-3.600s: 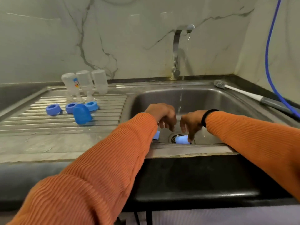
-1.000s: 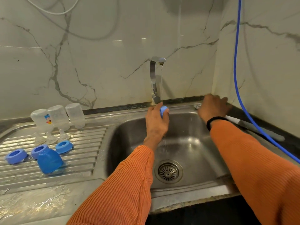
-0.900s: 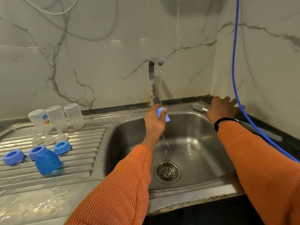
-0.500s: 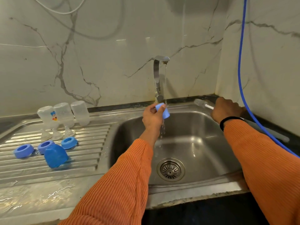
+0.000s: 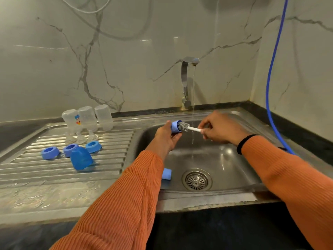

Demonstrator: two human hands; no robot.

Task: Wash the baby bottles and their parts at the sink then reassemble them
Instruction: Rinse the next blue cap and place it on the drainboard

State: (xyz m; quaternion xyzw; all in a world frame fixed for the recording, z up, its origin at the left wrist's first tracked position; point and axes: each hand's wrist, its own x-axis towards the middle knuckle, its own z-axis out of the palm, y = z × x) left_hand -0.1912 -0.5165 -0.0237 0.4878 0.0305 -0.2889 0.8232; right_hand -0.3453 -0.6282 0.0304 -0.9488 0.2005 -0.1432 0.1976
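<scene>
Brush [image 5: 183, 126] bristles partly inside cap [image 5: 175, 126], second cap [image 5: 166, 174] behind sleeve [image 5: 137, 186]

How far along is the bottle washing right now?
Apparently done: three bottles inverted on the drainboard with three blue rings and one blue cap. In hand: left hand holds a blue cap while right hand works the brush into it. Left: another blue piece in the sink, then reassembly.
</scene>
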